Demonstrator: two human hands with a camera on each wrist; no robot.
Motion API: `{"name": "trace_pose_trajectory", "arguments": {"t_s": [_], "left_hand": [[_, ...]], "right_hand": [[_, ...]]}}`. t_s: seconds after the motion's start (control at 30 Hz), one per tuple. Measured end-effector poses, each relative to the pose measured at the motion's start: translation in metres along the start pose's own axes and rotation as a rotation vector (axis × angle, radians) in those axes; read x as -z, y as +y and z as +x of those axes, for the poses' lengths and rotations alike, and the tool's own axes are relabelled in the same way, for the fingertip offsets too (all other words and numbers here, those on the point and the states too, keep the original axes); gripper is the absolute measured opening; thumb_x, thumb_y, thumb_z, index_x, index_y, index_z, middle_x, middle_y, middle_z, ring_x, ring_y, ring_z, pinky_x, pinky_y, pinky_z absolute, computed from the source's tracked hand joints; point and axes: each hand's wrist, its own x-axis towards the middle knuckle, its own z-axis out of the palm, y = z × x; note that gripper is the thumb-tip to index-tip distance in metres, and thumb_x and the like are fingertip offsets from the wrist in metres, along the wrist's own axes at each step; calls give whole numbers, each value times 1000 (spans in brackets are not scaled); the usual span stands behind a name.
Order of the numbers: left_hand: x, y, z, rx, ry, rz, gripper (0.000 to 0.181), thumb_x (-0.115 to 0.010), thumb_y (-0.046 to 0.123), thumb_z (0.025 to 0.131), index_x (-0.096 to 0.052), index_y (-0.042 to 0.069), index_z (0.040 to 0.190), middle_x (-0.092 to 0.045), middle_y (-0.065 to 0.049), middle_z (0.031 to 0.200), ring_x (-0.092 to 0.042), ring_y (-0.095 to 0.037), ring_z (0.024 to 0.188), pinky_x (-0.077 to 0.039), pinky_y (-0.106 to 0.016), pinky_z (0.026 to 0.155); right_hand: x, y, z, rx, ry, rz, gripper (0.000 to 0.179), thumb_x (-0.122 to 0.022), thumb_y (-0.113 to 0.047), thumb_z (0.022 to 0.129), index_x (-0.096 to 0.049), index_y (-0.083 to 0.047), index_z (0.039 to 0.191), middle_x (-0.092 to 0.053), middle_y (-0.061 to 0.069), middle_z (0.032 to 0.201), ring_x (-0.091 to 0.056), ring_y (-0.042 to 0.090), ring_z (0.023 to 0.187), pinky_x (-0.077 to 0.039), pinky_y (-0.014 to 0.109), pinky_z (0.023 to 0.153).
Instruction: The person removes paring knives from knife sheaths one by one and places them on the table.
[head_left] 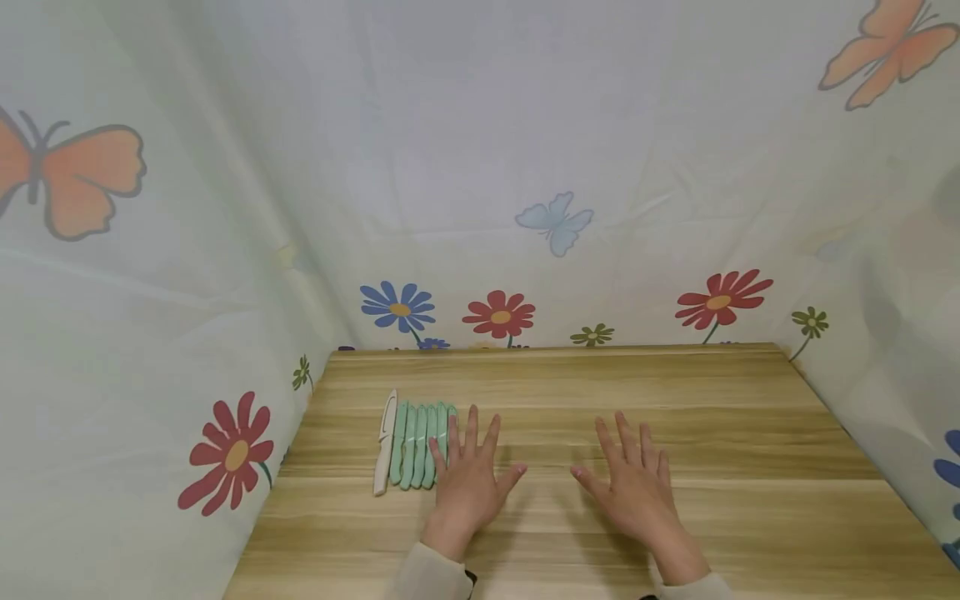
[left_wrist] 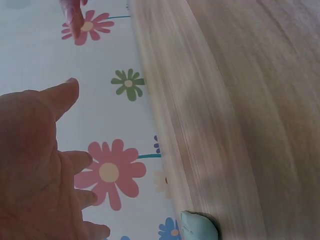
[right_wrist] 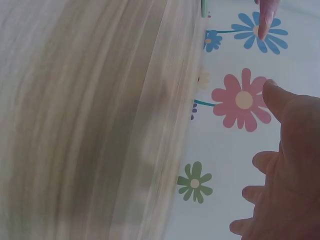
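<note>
My left hand (head_left: 468, 490) hovers over the wooden table with its fingers spread and holds nothing. In the head view its fingers partly cover the right end of a row of several green knives (head_left: 407, 446). A cream knife (head_left: 384, 450) lies at the left end of that row, roughly parallel to the others. The left wrist view catches only a rounded pale green end (left_wrist: 199, 227) near the table's far edge. To the right, my right hand (head_left: 637, 496) is also held above the table, fingers apart and holding nothing.
The table (head_left: 735, 417) has a light wood grain. White curtains (head_left: 450, 167) printed with flowers and butterflies hang behind it and along both sides.
</note>
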Motion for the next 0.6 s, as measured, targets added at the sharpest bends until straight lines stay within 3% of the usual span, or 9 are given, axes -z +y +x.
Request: {"name": "trace_pose_trajectory", "arguments": {"t_s": [0.43, 0.6], "left_hand": [[-1, 3, -1, 7, 24, 12, 91, -32, 89, 90, -19, 40, 165, 2, -5, 176, 10, -45, 160, 7, -79, 120], [-1, 3, -3, 2, 21, 24, 93, -42, 86, 90, -16, 40, 165, 1, -9, 176, 8, -46, 160, 3, -79, 121]], "right_hand": [[-2, -10, -1, -16, -19, -32, 90, -49, -75, 96, -22, -26, 166, -2, 14, 175, 9, 51, 158, 5, 84, 115], [-5, -15, -1, 12, -1, 5, 88, -57, -68, 96, -26, -23, 165, -4, 15, 175, 8, 52, 157, 4, 85, 114]]}}
